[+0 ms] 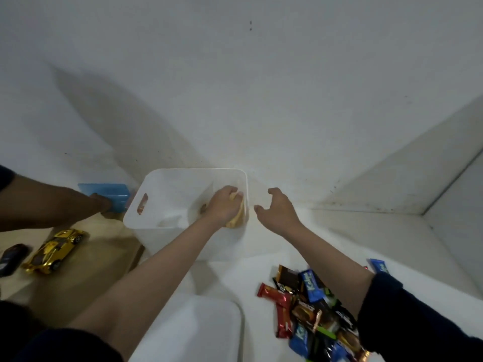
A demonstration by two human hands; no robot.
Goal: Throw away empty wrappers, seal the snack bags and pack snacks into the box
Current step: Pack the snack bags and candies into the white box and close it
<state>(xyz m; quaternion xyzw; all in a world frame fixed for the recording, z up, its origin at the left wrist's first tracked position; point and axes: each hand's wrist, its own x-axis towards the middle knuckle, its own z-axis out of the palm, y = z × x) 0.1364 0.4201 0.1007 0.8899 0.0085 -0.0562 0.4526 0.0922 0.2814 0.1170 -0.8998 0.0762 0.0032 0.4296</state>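
I read "Kat" on blue wrappers (312, 284) near the box (167, 192); my left hand (222, 205) grips a yellow bag (236, 218) inside it, half hidden; right hand (277, 207) hangs released beside it.

Two bare hands work at one white plastic box (167, 194): the left hand (222, 205) reaches inside it, gripping one yellowish snack bag (236, 218), while the right hand (278, 210) hovers just beside its rim. Below the right forearm lies one heap of wrapped snacks (311, 307), too overlapped for an exact count, with at least three blue and two red wrappers showing. Left of the left arm sit one gold toy car (56, 250), one dark toy car (11, 258), one blue container (108, 195) and a second person's arm (47, 207). One white lid (198, 333) lies nearest the camera.
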